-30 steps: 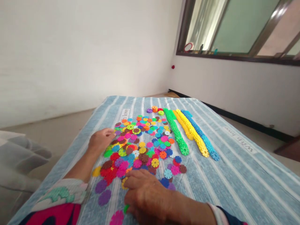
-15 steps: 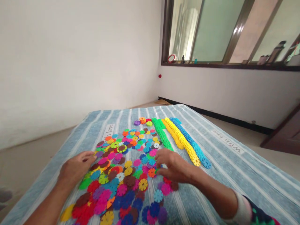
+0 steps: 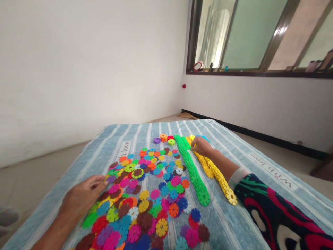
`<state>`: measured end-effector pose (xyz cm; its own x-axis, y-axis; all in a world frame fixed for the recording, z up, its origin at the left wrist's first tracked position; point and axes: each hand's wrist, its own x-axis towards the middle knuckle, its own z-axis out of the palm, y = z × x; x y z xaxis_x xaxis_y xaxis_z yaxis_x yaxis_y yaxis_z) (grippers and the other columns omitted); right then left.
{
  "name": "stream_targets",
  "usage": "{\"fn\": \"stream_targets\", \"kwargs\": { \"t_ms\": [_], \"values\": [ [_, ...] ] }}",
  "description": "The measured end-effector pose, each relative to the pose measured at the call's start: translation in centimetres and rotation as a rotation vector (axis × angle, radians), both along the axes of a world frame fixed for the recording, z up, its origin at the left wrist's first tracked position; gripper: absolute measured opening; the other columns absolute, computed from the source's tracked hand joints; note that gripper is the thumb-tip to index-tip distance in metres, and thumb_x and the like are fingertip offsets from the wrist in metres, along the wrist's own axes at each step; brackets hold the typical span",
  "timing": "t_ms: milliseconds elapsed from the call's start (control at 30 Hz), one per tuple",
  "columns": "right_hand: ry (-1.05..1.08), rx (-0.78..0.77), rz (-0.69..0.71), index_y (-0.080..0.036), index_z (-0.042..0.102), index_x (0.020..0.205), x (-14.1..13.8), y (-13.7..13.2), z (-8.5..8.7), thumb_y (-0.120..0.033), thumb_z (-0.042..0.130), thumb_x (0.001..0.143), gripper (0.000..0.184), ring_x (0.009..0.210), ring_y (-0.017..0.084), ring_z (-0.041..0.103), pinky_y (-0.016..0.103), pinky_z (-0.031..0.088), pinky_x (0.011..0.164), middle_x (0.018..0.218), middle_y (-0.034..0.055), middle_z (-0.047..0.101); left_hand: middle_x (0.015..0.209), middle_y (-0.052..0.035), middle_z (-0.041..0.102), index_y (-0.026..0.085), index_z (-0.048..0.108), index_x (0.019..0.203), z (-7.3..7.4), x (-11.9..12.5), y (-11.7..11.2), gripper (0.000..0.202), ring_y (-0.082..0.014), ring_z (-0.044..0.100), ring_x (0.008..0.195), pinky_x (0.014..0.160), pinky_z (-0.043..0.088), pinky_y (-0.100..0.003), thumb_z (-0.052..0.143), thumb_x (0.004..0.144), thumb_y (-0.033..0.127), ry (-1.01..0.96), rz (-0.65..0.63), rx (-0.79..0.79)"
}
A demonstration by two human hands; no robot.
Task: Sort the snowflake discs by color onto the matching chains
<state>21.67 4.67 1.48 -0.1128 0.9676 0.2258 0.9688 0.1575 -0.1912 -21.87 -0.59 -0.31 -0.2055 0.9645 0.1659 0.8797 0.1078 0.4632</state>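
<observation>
A heap of flat plastic snowflake discs [image 3: 145, 198] in many colours lies spread on a blue striped cloth [image 3: 260, 205]. My left hand [image 3: 80, 198] rests flat on the left side of the heap, fingers stretched out. My right hand [image 3: 201, 146] reaches to the far end of a long green row of discs [image 3: 194, 172], fingers pinched together at its tip; what they hold is too small to name. A yellow row [image 3: 217, 177] runs beside the green one, partly under my right arm. A blue row is mostly hidden behind that arm.
A few stacked discs [image 3: 163, 138] sit at the far edge of the heap. The cloth carries printed words [image 3: 124, 150]. White walls and bare floor surround the surface. A window ledge [image 3: 260, 73] with small items runs along the right wall.
My right hand has moved from the near middle of the heap out to the far end of the green row. My left hand has stayed on the left side of the heap.
</observation>
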Motion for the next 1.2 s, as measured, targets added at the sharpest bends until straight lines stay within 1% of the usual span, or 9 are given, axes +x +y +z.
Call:
{"fn": "stream_targets", "kwargs": {
  "t_ms": [133,300,433,633,800,900,1000,1200],
  "values": [
    [-0.051,-0.054,-0.019,-0.017,0.075,0.085,0.2,2.0,-0.8,-0.016,0.067,0.074,0.013,0.1,0.021,0.06,0.026,0.042,0.084,0.1,0.0078,0.07,0.077,0.0023,0.076,0.028,0.065,0.081,-0.1,0.0,0.0,0.044,-0.0258,0.069,0.078,0.069,0.047,-0.031,0.04,0.057,0.056,-0.077,0.008,-0.068],
    [-0.067,-0.094,-0.018,-0.019,0.075,0.088,0.5,3.0,-1.2,-0.023,0.069,0.075,0.015,0.097,0.019,0.061,0.024,0.042,0.081,0.101,0.0053,0.071,0.079,0.0019,0.076,0.028,0.065,0.083,-0.1,0.0,-0.1,0.047,-0.0257,0.069,0.082,0.071,0.046,-0.031,0.04,0.056,0.057,-0.095,0.028,-0.1],
    [-0.068,-0.108,-0.005,-0.021,0.076,0.087,0.4,3.3,-1.3,-0.026,0.069,0.076,0.014,0.092,0.017,0.063,0.023,0.043,0.078,0.099,0.0035,0.072,0.079,0.0029,0.076,0.03,0.065,0.079,0.0,0.2,0.0,0.043,-0.0257,0.069,0.083,0.071,0.046,-0.031,0.041,0.055,0.057,-0.094,0.039,-0.089],
    [-0.089,-0.113,-0.006,-0.023,0.076,0.088,-0.1,4.0,-1.6,-0.025,0.071,0.075,0.014,0.093,0.018,0.063,0.023,0.043,0.077,0.098,0.0032,0.072,0.074,0.0035,0.075,0.03,0.065,0.078,0.3,0.4,-0.3,0.043,-0.0259,0.069,0.078,0.068,0.047,-0.031,0.042,0.054,0.057,-0.112,0.035,-0.086],
    [-0.115,-0.096,-0.019,-0.023,0.076,0.093,-0.3,4.1,-1.6,-0.026,0.07,0.076,0.018,0.101,0.02,0.062,0.025,0.044,0.081,0.104,0.0056,0.071,0.076,0.0042,0.075,0.03,0.065,0.079,-0.3,-0.1,0.0,0.042,-0.0249,0.069,0.079,0.069,0.046,-0.03,0.044,0.056,0.058,-0.115,0.033,-0.08],
    [-0.119,-0.092,-0.033,-0.024,0.075,0.094,-0.4,4.0,-1.6,-0.026,0.069,0.078,0.018,0.099,0.02,0.062,0.025,0.044,0.081,0.104,0.0049,0.071,0.079,0.0036,0.076,0.03,0.066,0.081,-0.6,-0.3,0.2,0.043,-0.0245,0.069,0.081,0.071,0.046,-0.03,0.044,0.056,0.058,-0.112,0.028,-0.075],
    [-0.126,-0.094,-0.031,-0.024,0.075,0.094,-0.4,4.0,-1.7,-0.026,0.068,0.079,0.017,0.097,0.019,0.063,0.025,0.044,0.081,0.104,0.0036,0.071,0.081,0.0034,0.076,0.029,0.066,0.083,-0.6,-0.3,0.2,0.044,-0.0241,0.069,0.082,0.071,0.047,-0.03,0.044,0.057,0.057,-0.122,0.026,-0.082],
    [-0.176,-0.074,0.003,-0.023,0.075,0.098,-0.5,4.0,-1.6,-0.026,0.069,0.08,0.019,0.105,0.023,0.059,0.028,0.043,0.085,0.107,0.0076,0.068,0.075,0.0041,0.075,0.03,0.066,0.077,-0.4,0.0,0.1,0.04,-0.0244,0.069,0.079,0.069,0.047,-0.029,0.046,0.054,0.056,-0.128,0.032,-0.062]
  ]
}}
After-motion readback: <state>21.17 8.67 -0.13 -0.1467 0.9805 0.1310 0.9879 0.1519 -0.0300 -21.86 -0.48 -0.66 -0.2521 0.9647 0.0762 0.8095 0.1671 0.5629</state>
